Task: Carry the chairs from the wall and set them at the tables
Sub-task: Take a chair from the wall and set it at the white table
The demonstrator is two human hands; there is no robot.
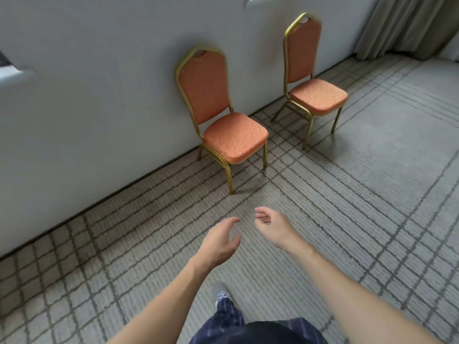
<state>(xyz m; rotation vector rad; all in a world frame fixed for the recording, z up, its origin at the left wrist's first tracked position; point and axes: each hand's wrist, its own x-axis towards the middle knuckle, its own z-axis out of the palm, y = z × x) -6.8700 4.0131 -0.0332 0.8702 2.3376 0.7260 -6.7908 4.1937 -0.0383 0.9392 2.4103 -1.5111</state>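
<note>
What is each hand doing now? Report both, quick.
Left hand: open, fingers loosely curved, holding nothing.
Right hand: open, fingers loosely curled, holding nothing; the nearer chair is untouched.

Both bare arms reach forward, left hand (219,240) and right hand (272,225) loosely curled, holding nothing.

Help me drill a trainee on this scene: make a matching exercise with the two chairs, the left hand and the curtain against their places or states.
Things:
1 near chair
2 far chair
3 left hand
4 curtain

Places or states:
a hangs at the upper right
b open, holding nothing
c stands closest to the person
d stands farther along, toward the curtain

Pairs: 1-c; 2-d; 3-b; 4-a
</note>
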